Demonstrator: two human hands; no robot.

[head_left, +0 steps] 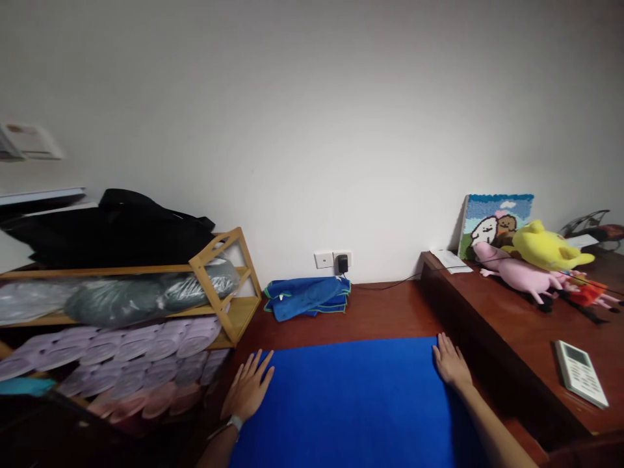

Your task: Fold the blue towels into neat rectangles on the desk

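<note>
A smooth blue cloth [355,396] lies spread flat on the reddish-brown wooden surface [390,312] in front of me. My left hand [249,383] rests at the cloth's left edge near its far corner, fingers spread and stretched out; a watch or band is on that wrist. At the far right corner lies my right hand [451,361], flat with fingers extended over the cloth's edge. Neither hand grips anything. Beyond the cloth, against the wall, sits a folded pile of blue cloths [307,296] with green edging.
A wooden rack [238,286] at left holds slippers [160,338], plastic-wrapped bundles [112,302] and a black bag [131,231]. A raised ledge at right carries plush toys [546,247], a picture [502,218] and a remote control [580,374]. A black adapter [342,263] is plugged into the wall.
</note>
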